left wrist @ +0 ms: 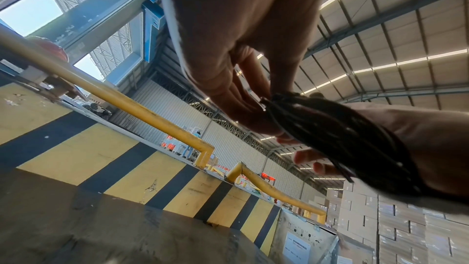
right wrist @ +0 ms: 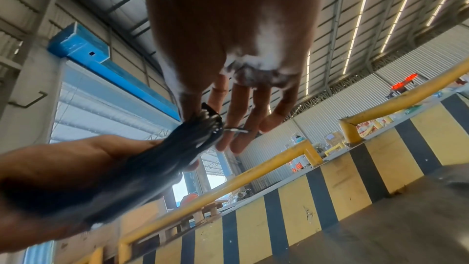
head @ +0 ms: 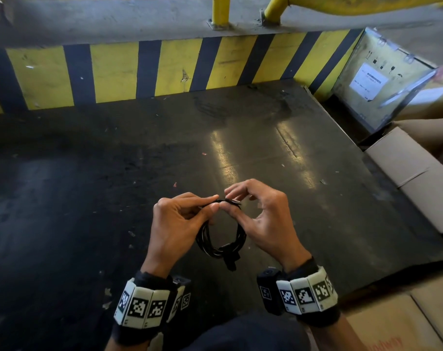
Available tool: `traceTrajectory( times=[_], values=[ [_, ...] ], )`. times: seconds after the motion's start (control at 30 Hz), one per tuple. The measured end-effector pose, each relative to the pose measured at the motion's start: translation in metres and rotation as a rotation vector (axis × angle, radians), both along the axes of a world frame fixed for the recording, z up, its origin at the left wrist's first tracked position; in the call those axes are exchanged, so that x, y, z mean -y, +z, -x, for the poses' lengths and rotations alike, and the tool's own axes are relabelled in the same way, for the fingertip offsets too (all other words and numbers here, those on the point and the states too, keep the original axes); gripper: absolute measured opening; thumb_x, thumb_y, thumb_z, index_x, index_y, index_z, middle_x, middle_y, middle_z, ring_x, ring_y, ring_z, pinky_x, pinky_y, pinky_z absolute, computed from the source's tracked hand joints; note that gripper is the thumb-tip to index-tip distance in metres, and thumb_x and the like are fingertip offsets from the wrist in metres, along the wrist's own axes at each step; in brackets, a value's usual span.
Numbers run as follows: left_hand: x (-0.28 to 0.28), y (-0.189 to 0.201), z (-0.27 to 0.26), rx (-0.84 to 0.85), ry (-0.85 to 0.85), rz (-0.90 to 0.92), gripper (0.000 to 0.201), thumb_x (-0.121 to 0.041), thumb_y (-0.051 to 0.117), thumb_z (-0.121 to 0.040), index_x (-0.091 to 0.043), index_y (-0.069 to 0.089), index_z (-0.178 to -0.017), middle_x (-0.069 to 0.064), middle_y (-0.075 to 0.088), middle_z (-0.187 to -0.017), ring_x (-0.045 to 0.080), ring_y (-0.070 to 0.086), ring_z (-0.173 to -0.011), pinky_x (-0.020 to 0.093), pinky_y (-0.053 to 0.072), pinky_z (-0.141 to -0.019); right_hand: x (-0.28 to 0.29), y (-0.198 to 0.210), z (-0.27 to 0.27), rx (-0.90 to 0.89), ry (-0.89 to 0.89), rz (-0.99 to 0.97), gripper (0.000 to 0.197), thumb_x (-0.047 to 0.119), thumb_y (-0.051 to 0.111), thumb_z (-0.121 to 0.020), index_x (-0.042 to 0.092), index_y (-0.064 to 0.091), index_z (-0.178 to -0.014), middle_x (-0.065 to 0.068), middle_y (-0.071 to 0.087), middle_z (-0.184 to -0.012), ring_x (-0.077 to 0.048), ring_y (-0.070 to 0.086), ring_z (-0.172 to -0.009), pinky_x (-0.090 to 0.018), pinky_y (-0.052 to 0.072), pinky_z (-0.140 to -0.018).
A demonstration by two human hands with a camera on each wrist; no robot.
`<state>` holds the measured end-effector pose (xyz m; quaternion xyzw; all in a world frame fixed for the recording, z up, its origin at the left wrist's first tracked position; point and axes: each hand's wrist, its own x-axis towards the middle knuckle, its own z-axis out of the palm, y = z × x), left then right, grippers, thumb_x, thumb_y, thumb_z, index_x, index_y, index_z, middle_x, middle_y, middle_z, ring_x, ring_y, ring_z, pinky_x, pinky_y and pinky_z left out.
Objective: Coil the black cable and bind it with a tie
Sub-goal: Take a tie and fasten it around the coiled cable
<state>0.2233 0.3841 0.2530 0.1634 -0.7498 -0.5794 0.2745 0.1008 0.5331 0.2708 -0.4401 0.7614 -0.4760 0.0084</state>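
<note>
Cable point(head: 221, 239), black, coiled: held above the dark floor point(head: 114, 186), top pinched by left hand point(head: 174, 224). Tie point(head: 234, 201) is clamped in right hand point(head: 266, 221) fingertips; twisting tight is advised while loops are kept bunched.

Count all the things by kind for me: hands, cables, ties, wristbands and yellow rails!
Hands: 2, the left hand and the right hand
Coiled black cable: 1
Tie: 1
Marker wristbands: 2, left and right
Yellow rails: 2, and
Total: 8
</note>
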Motion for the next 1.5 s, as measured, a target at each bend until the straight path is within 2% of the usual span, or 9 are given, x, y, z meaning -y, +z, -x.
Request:
traceTrajectory(
  times=[0.13, 0.4, 0.53, 0.7, 0.77, 0.9, 1.1, 1.3, 1.5],
  values=[
    [-0.003, -0.002, 0.0, 0.007, 0.003, 0.004, 0.025, -0.015, 0.078, -0.083, -0.006, 0.08, -0.106, 0.002, 0.079, -0.086, 0.018, 0.079, -0.07, 0.028, 0.064, -0.069, 0.001, 0.0, -0.002, 0.019, -0.05, 0.054, 0.013, 0.023, 0.085, -0.083, 0.013, 0.077, -0.084, 0.005, 0.075, -0.078, -0.008, 0.069, -0.074, -0.019, 0.052, -0.072],
    [0.0, -0.003, 0.004, -0.005, -0.072, 0.12, 0.027, -0.023, 0.075, -0.083, -0.01, 0.08, -0.106, 0.0, 0.077, -0.086, 0.017, 0.076, -0.07, 0.032, 0.065, -0.068, -0.003, -0.01, 0.012, 0.61, -0.072, 0.069, 0.015, 0.018, 0.084, -0.083, 0.005, 0.076, -0.082, -0.025, 0.074, -0.081, -0.017, 0.065, -0.069, -0.037, 0.054, -0.072],
    [0.0, -0.008, 0.009, 0.12, -0.082, -0.003, 0.042, -0.038, 0.075, -0.081, -0.02, 0.075, -0.119, -0.002, 0.08, -0.096, 0.013, 0.078, -0.08, 0.037, 0.065, -0.077, 0.0, -0.02, 0.011, 0.434, -0.207, 0.074, 0.011, 0.023, 0.085, -0.082, 0.016, 0.076, -0.081, -0.005, 0.076, -0.072, -0.011, 0.069, -0.064, -0.025, 0.057, -0.065],
    [0.007, -0.02, 0.009, 0.398, -0.156, -0.036, 0.109, -0.063, 0.08, -0.065, -0.033, 0.03, -0.157, -0.003, 0.067, -0.119, 0.011, 0.073, -0.103, 0.033, 0.062, -0.088, 0.004, -0.027, 0.013, 0.189, -0.429, 0.191, 0.014, 0.025, 0.081, -0.086, 0.013, 0.075, -0.083, 0.006, 0.072, -0.071, -0.006, 0.067, -0.063, -0.016, 0.054, -0.063],
    [0.006, -0.025, 0.009, 0.494, -0.126, -0.052, 0.094, -0.056, 0.081, -0.073, -0.029, 0.038, -0.151, -0.003, 0.069, -0.114, 0.01, 0.075, -0.095, 0.032, 0.063, -0.084, 0.006, -0.031, 0.017, 0.204, -0.469, 0.229, 0.016, 0.026, 0.08, -0.087, 0.012, 0.075, -0.083, 0.004, 0.073, -0.073, -0.007, 0.068, -0.065, -0.022, 0.057, -0.065],
    [0.003, -0.03, 0.009, 0.567, -0.019, -0.131, 0.034, -0.05, 0.065, -0.091, -0.019, 0.07, -0.104, 0.003, 0.078, -0.085, 0.013, 0.077, -0.075, 0.026, 0.058, -0.069, 0.007, -0.045, 0.023, 0.327, -0.448, 0.216, 0.014, 0.025, 0.083, -0.084, 0.013, 0.076, -0.084, 0.001, 0.076, -0.076, -0.018, 0.074, -0.071, -0.032, 0.062, -0.069],
    [0.013, -0.05, 0.006, 0.589, -0.022, -0.035, 0.02, -0.034, 0.053, -0.103, -0.022, 0.062, -0.09, 0.004, 0.07, -0.078, 0.013, 0.072, -0.067, 0.022, 0.054, -0.062, 0.004, -0.067, 0.029, 0.628, -0.326, 0.08, 0.023, 0.004, 0.09, -0.071, 0.006, 0.079, -0.092, -0.008, 0.08, -0.083, -0.016, 0.078, -0.078, -0.026, 0.062, -0.077],
    [0.022, -0.087, 0.003, 0.739, -0.093, -0.047, 0.02, -0.032, 0.046, -0.106, -0.023, 0.06, -0.094, 0.004, 0.067, -0.08, 0.019, 0.071, -0.073, 0.031, 0.059, -0.072, 0.016, -0.107, 0.035, 0.643, -0.311, -0.167, 0.026, 0.001, 0.087, -0.075, 0.023, 0.075, -0.082, -0.008, 0.08, -0.08, -0.021, 0.079, -0.079, -0.028, 0.062, -0.079],
    [0.027, -0.147, 0.003, 0.958, -0.024, -0.205, 0.026, -0.03, 0.045, -0.107, -0.02, 0.063, -0.091, 0.0, 0.068, -0.08, 0.017, 0.064, -0.064, 0.041, 0.059, -0.078, 0.038, -0.17, 0.038, 0.698, -0.31, -0.45, 0.021, 0.002, 0.086, -0.075, 0.02, 0.076, -0.08, -0.006, 0.077, -0.075, -0.014, 0.073, -0.071, -0.027, 0.061, -0.079]
  ],
)
